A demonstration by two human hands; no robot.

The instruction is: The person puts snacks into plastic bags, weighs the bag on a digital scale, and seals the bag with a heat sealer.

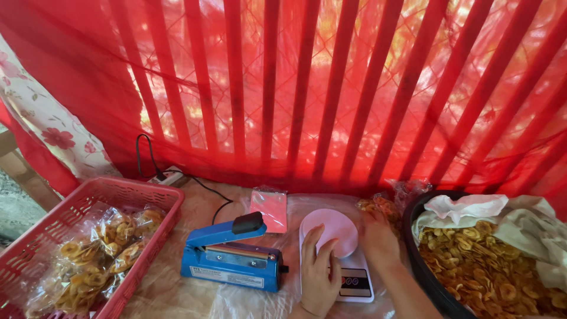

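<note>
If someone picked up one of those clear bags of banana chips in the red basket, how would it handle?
Probably light for its bulk: each clear bag of chips holds thin dried slices. The crinkled film looks floppy, so it would likely sag and shift in the fingers. The chips seem brittle and may crack if squeezed. Lying slumped in the red basket, it shouldn't roll.

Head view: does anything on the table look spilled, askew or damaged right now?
Nothing stands out. The banana chips stay inside the cloth-lined basin, the filled bags lie in the red basket, and the blue heat sealer sits flat. The left hand rests on the pink scale; the right hand is beside it.
</note>
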